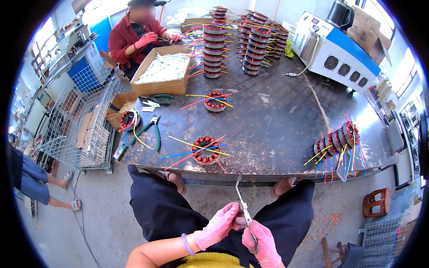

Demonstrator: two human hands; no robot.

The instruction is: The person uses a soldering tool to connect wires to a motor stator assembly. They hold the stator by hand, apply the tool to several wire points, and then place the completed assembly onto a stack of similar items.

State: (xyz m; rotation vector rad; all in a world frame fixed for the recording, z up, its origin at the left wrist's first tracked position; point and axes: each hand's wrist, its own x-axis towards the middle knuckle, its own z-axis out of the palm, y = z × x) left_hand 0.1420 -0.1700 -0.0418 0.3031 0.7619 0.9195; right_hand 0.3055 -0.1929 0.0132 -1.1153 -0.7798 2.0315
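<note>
Both my hands wear pink gloves and are held over my lap, below the table's near edge. My right hand (pixel 262 243) is closed round a slim grey-white rod-like piece (pixel 244 205) with a blocky middle and a thin bent upper end; its exact kind is unclear. Beside it, my left hand (pixel 219 227) pinches thumb and fingers together close to the rod, and what lies between them is hidden. On the table ahead lies a ring-shaped motor stator (pixel 216 154) with red windings and yellow, blue and red leads. A second stator (pixel 215 107) sits farther back.
Green-handled pliers (pixel 157 136) and another stator (pixel 127 119) lie at the table's left. Stacked stators (pixel 214 51) stand at the back, and a row (pixel 337 139) lies at right. Beyond a carton (pixel 174 85) of white strips, a co-worker (pixel 127 42) handles something. A white-blue machine (pixel 339 56) stands back right.
</note>
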